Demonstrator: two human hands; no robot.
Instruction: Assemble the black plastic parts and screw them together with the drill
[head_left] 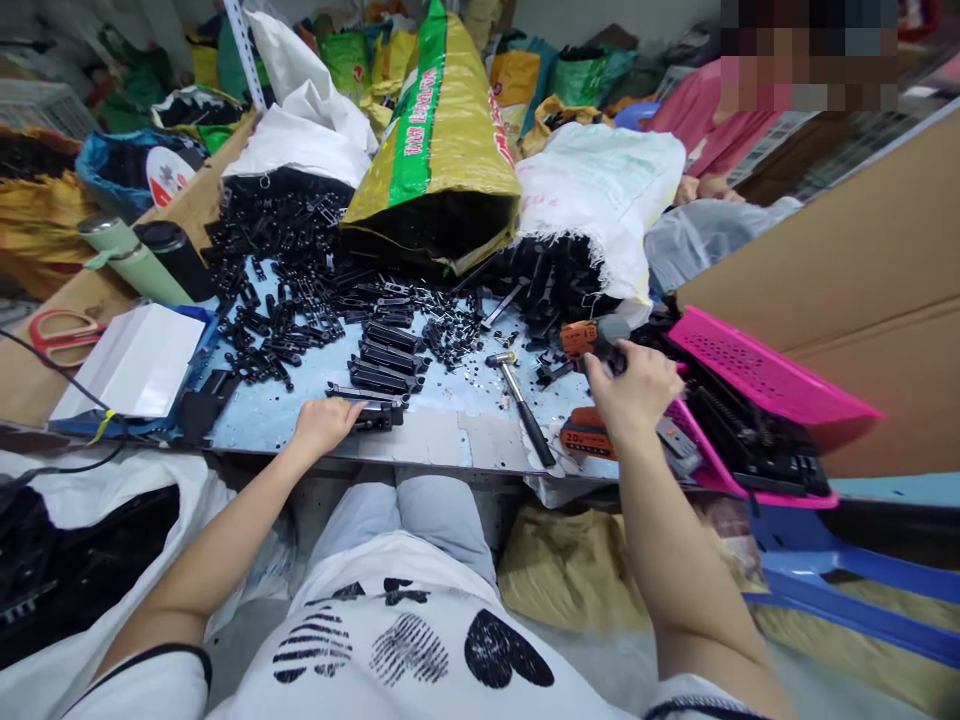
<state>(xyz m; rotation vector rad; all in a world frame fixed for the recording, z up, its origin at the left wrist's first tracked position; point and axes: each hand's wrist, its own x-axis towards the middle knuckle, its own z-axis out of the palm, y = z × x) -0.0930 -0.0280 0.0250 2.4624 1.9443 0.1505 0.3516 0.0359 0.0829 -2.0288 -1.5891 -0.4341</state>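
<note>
My left hand [328,424] is closed on a long black part [381,416] at the table's front edge. Just behind it lies a row of similar black parts [388,358]. At the right, my right hand [634,388] is wrapped round an orange and grey cordless drill [589,338], whose battery end, marked 20V, rests at the table edge. The drill's nose points left. Between my hands a hammer [525,408] with a black handle lies on the table. Small loose metal pieces [454,335] are scattered behind it.
Heaps of black parts [281,315] spill from sacks, among them a yellow-green sack [442,150]. A pink basket [780,370] of black parts stands right. Red scissors [66,338], a white box [131,365] and a green flask [139,262] are left. Another person [750,120] sits beyond.
</note>
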